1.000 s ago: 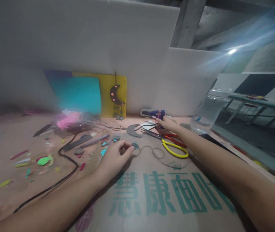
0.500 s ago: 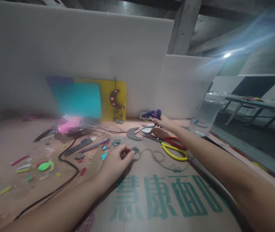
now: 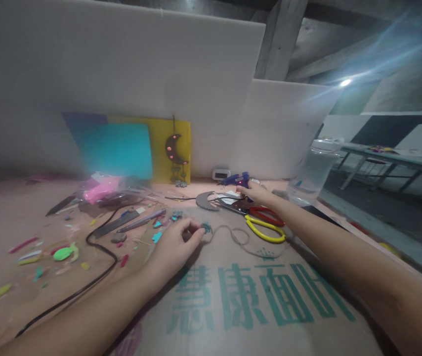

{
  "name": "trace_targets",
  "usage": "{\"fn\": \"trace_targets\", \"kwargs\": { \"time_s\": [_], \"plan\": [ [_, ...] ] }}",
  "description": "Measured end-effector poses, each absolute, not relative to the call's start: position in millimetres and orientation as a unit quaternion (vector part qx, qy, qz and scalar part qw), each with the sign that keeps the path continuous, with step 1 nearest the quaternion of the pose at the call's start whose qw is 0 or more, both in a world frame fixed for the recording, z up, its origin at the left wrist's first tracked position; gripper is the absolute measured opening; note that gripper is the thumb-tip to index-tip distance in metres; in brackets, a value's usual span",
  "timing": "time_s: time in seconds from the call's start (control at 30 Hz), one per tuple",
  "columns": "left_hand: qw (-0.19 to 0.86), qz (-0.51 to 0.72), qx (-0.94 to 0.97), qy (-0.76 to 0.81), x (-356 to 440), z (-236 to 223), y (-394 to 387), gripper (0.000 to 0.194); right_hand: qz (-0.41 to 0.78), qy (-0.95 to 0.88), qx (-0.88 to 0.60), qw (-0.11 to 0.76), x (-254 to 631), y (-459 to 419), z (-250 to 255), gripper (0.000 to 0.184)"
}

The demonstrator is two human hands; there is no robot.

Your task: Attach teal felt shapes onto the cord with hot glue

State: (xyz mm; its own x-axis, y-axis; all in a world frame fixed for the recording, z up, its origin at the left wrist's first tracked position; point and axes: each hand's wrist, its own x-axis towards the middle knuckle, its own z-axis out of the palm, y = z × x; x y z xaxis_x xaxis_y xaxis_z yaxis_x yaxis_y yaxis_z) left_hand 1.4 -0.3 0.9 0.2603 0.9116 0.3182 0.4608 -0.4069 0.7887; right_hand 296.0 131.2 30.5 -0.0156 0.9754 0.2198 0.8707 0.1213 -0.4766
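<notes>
My left hand (image 3: 181, 242) is closed in a pinch on a small blue-grey flower (image 3: 206, 228) just above the printed sheet. From the flower a grey cord (image 3: 238, 236) loops across the sheet to the right. Farther back, my right hand (image 3: 257, 193) is wrapped round the handle of a blue hot glue gun (image 3: 235, 179), whose nozzle points left; a small red light glows on it. In front of the gun lie a grey crescent moon (image 3: 206, 201) and scissors (image 3: 266, 228) with red and yellow handles.
A finished moon hanging (image 3: 174, 150) leans on a yellow card (image 3: 159, 133) at the back. Behind the gun sits a small white display (image 3: 221, 174). Colourful clay scraps (image 3: 63, 253) and a black cable (image 3: 100, 277) cover the left. A clear plastic cup (image 3: 313, 170) stands right.
My right hand has shifted the glue gun slightly right and nearer the table, uncovering the white display. My left hand keeps its pinch on the flower. The whole view has shifted a little.
</notes>
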Motion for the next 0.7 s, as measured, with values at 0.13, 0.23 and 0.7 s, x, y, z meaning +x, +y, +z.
{"fn": "trace_targets", "kwargs": {
  "time_s": [0.13,0.23,0.7],
  "plan": [
    [0.286,0.392,0.742,0.463,0.8,-1.6,0.2,0.023,0.129,-0.693,-0.662,0.254,302.5,129.7,26.4,0.033],
    [0.279,0.392,0.744,0.463,0.4,-1.3,-0.4,0.023,0.125,-0.692,-0.662,0.259,302.3,133.7,24.8,0.034],
    [0.283,0.389,0.743,0.465,-0.2,0.4,-1.4,0.022,0.103,-0.715,-0.648,0.242,299.1,144.5,23.0,0.035]
  ]
}}
